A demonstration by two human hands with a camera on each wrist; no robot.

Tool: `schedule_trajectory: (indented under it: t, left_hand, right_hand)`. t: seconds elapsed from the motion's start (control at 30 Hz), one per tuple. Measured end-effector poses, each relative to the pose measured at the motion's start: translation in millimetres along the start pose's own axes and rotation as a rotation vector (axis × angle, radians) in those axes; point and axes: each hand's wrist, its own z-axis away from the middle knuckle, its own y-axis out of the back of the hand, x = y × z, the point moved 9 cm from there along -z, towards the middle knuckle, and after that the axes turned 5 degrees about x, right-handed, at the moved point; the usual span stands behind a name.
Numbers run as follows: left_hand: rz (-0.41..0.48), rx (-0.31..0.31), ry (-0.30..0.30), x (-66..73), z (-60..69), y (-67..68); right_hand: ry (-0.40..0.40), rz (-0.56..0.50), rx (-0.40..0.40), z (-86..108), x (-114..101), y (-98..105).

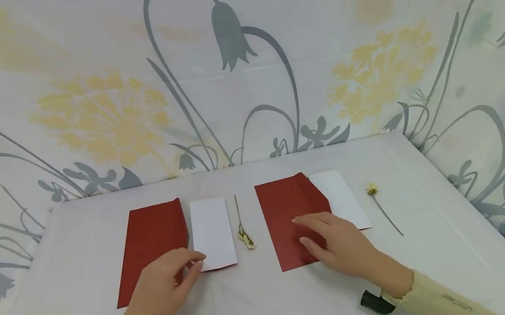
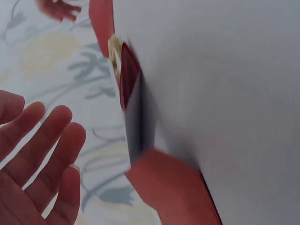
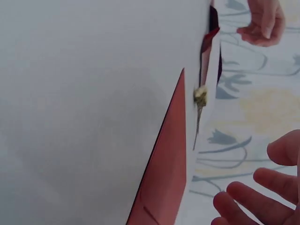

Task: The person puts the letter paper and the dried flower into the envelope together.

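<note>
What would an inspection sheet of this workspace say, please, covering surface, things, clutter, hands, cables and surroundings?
Surface: white cloth, faintly creased.
Things: left envelope, left card, left flower; right envelope, right card, right flower. Left flower's head faces the person; right's faces away.
Clutter: nothing seen.
Hands: left hand by left envelope and card; right hand over right envelope; neither grips anything.
Cables: nothing seen.
Surroundings: plant-patterned backdrop.

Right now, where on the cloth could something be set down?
The white cloth looks bare left of the left red envelope, nearest the person between the left hand and right hand, and right of the right flower. It's crowded midway: the left white card and left flower sit closely between that envelope and the right red envelope.
</note>
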Motion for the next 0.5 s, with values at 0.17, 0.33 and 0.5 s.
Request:
schedule_trajectory:
  t: [0.17, 0.33, 0.5]
  left_hand:
    - [0.07, 0.051, 0.198, -48.4, 2.4, 16.8]
    - [0.064, -0.017, 0.417, -98.4, 10.3, 23.2]
    - [-0.004, -0.166, 0.545, -115.4, 17.2, 13.8]
  right_hand:
    - [-0.106, -0.204, -0.071, -9.5, -2, -17]
    - [-0.17, -0.381, -0.135, -23.6, -10, -37]
    - [-0.187, -0.431, -0.212, -38.5, -22, -60]
